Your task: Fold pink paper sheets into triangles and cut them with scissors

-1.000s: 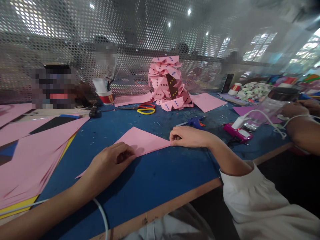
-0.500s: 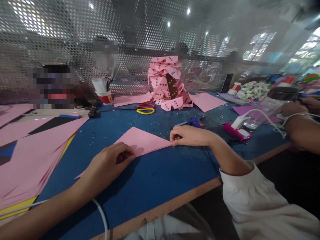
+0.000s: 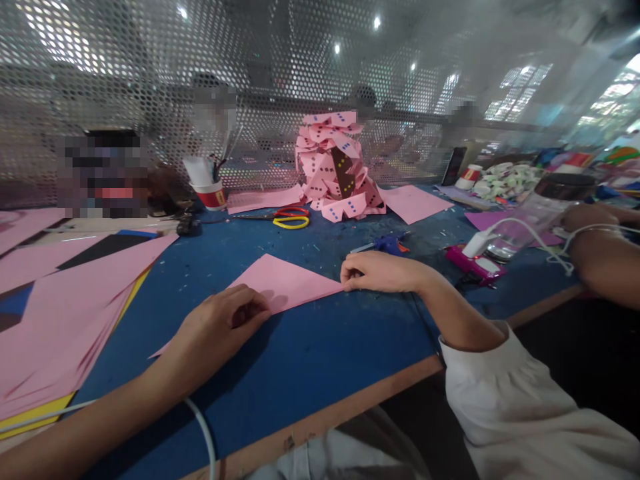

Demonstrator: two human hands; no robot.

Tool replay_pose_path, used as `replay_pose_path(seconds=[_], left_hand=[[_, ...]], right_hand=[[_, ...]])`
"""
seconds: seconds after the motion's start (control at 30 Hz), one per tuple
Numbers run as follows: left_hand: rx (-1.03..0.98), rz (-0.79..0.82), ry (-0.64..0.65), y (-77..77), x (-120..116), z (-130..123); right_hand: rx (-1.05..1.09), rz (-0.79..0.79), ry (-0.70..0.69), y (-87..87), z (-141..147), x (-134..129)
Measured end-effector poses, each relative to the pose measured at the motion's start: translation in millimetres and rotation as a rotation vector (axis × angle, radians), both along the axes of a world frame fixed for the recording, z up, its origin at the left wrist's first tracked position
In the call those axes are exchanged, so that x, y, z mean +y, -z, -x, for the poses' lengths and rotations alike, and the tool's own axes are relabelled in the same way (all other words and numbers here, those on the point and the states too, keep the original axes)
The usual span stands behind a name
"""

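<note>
A pink sheet of paper (image 3: 283, 280), folded over into a triangle, lies on the blue tabletop (image 3: 300, 363). My right hand (image 3: 380, 272) pinches its right corner between thumb and fingers. Curled over the near folded edge, my left hand (image 3: 227, 323) presses thumb and fingertips onto the paper. That hand and forearm cover the paper's left part, and only a small pink tip shows beyond them. Just past my right hand lies a blue glue gun (image 3: 390, 244).
Red-and-yellow-handled scissors (image 3: 291, 219) lie before a stack of pink folded papers with dots (image 3: 325, 167). Left are pink sheets (image 3: 65, 320) and a paper cup (image 3: 210, 195). Right are a magenta device (image 3: 475, 265), a clear jar (image 3: 525, 217) and another person's arm (image 3: 607, 260).
Both my hands and the folded paper stay in place. At the far right, the other person's hands have shifted slightly.
</note>
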State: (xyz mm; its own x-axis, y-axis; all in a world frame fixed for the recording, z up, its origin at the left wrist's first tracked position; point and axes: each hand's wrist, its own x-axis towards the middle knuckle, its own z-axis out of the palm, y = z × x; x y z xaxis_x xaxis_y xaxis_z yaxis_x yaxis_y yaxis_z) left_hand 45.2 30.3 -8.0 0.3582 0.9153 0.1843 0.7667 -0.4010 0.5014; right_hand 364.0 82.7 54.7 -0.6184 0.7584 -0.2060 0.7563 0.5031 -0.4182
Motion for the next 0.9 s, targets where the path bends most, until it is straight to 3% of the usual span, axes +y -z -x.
replay_pose_path(seconds=[0.9], left_hand=[[-0.023,-0.002,0.006,5.1,1.6,1.9]], right_hand=[[0.028,0.003,-0.002,5.2,-3.5,4.6]])
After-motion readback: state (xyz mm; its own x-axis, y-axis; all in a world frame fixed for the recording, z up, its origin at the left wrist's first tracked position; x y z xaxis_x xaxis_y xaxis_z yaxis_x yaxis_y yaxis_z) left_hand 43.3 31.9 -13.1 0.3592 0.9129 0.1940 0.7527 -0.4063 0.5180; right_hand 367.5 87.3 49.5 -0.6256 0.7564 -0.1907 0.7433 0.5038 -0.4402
